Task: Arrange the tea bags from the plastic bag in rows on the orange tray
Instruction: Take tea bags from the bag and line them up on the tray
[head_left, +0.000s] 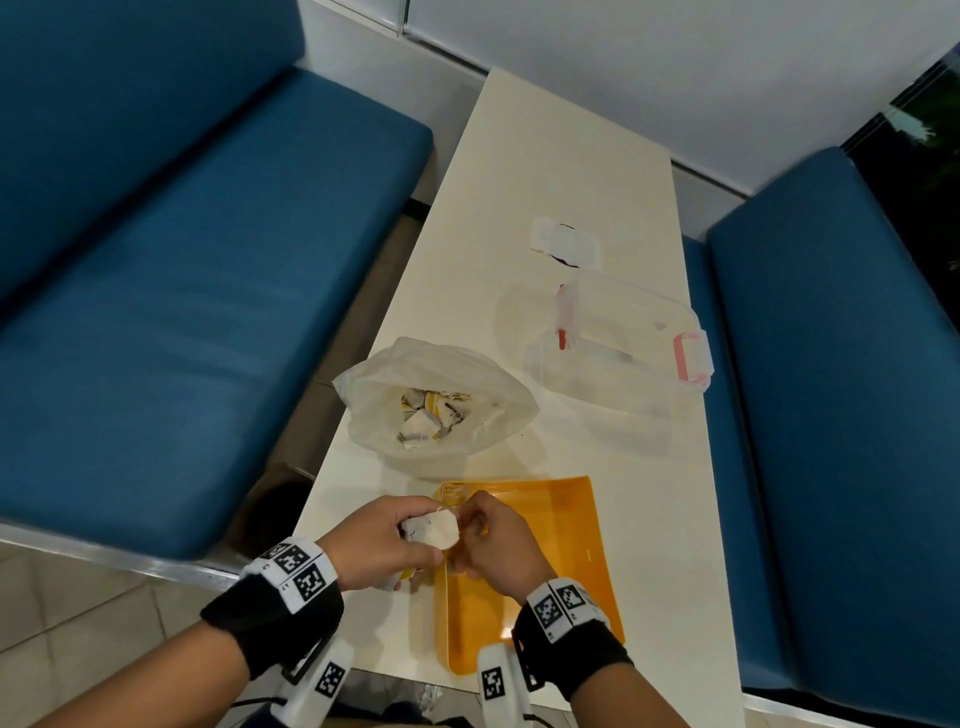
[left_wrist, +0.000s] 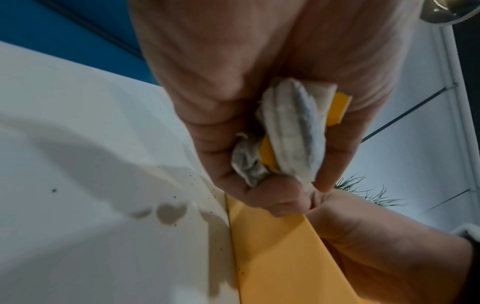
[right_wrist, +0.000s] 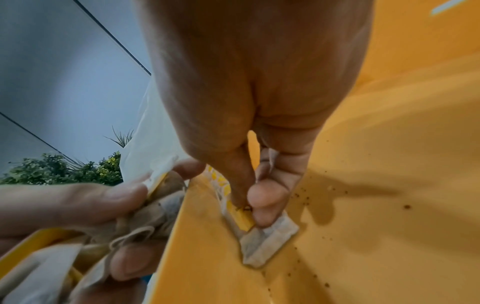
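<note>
While held, several tea bags

A long cream table runs between two blue benches, carrying four things. At its near end lies the orange tray, flat on the tabletop, dark specks scattered beside its rim in the left wrist view. Just beyond stands an open white plastic bag (tea bags heaped inside). To the right lies a clear container with pink clips; farther off, a small white packet.
</note>
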